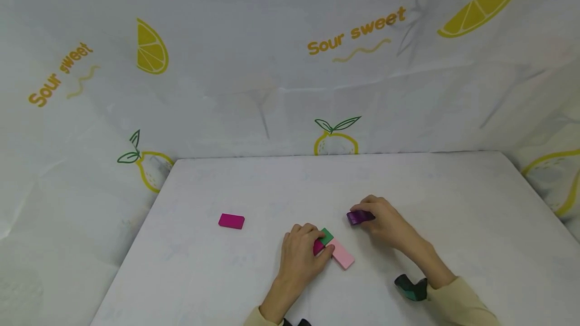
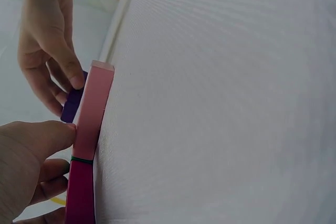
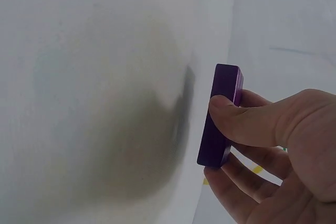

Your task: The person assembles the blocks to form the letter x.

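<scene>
My right hand [image 1: 385, 223] pinches a dark purple rectangular block [image 3: 217, 124] between thumb and fingers. In the right wrist view, the block is held up off the white surface, with its shadow beside it. My left hand [image 1: 301, 255] lies over a group of touching blocks: a magenta one [image 2: 80, 192], a green one [image 1: 325, 237] and a pink one [image 1: 343, 254]. Its thumb is at the joint of the pink and magenta blocks, and its fingers curl around the far side. The hand partly hides the magenta block.
A separate magenta block [image 1: 231, 221] lies on the left of the white table [image 1: 199, 275]. A lemon-printed white cloth [image 1: 235, 99] hangs behind the table and at its sides. A dark green wrist-worn item [image 1: 411, 288] is beside the right forearm.
</scene>
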Tool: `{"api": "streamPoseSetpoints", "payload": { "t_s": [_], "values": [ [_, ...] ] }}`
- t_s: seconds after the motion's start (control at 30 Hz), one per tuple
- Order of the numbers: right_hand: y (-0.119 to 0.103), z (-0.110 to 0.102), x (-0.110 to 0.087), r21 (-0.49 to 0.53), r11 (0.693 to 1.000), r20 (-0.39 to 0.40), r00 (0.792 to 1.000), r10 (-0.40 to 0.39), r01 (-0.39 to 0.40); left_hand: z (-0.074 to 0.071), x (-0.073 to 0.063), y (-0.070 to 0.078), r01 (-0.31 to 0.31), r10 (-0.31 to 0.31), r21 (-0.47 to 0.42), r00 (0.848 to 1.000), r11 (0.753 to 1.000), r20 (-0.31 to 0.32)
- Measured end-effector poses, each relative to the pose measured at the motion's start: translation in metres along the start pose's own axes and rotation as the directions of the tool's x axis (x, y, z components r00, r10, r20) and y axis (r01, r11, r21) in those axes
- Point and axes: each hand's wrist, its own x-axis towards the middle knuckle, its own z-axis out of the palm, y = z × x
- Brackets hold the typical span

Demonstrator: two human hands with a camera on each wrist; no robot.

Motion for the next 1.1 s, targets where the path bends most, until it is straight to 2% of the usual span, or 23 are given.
{"api": "streamPoseSetpoints", "payload": {
  "t_s": [0.27,0.47,1.1],
  "values": [
    [-0.006,0.006,0.006,0.013,0.999,0.069,0.996,-0.049,0.048,0.001,0.0,-0.001,-0.003,0.003,0.003,1.0,1.0,0.004],
    [-0.011,0.01,0.01,0.013,0.995,0.082,0.992,-0.097,0.096,0.001,0.0,-0.002,-0.008,0.008,0.009,1.0,1.0,0.001],
    [-0.023,0.019,0.017,0.012,0.993,0.149,0.982,-0.114,0.114,0.001,0.0,-0.001,-0.011,0.011,0.011,1.0,1.0,-0.007]
  ]
}}
